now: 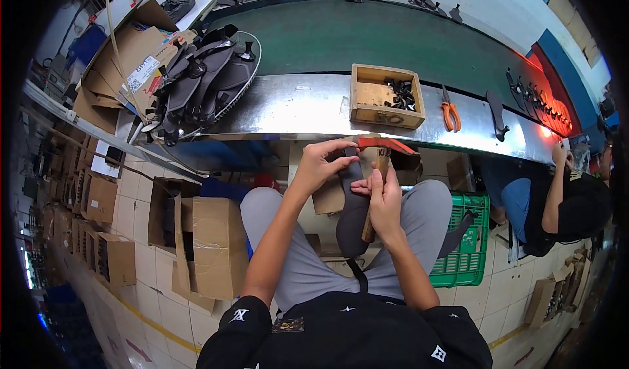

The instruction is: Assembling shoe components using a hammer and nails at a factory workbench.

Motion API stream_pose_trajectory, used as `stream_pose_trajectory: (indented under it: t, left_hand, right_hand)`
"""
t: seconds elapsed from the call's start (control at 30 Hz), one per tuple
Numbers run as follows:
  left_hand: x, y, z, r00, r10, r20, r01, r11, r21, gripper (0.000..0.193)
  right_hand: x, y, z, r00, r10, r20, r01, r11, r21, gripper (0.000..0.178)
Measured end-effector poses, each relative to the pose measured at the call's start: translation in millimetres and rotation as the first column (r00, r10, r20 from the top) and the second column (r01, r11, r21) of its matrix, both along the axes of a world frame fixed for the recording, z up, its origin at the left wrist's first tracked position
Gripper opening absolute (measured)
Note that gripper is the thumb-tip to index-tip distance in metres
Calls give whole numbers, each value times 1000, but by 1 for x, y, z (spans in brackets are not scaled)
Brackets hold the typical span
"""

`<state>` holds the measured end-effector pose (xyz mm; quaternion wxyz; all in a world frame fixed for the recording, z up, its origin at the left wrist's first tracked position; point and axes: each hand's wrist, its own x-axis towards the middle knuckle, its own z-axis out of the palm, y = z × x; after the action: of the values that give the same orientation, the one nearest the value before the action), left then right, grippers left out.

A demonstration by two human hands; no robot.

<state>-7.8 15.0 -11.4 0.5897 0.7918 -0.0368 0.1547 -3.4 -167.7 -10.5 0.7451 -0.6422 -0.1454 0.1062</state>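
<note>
From my remote seat I see the sole above the lap, on the near side of the metal surface, its broad end toward the body. The left hand has thumb and fingers nearly closed in a pinch on its narrow end, so most of the sole lies below and to the right of that hand. The right hand, to the right of the sole, is curled round the wooden handle of the hammer; some of its fingers reach left to the sole, though I can't tell whether they press on it. The hammer's red head is by the sole's narrow end.

Beyond the sole, on the surface, I have a wooden box with small black pieces in it, and to the right of the sole, the orange-handled pliers and a second sole. Far left of the sole there's a basket heaped with more soles; right of it, on the floor, a green crate. Well off to its right sits a co-worker.
</note>
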Motion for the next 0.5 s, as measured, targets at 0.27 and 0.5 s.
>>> stream_pose_trajectory:
  t: [0.27,0.5]
  left_hand:
    - [2,3,-1,999,-19,43,17,999,38,25]
    - [-2,-3,2,998,47,52,-48,998,35,27]
  right_hand:
    - [4,2,3,1000,4,-22,-6,998,-62,33]
    - [4,0,3,999,28,-29,-30,996,-84,33]
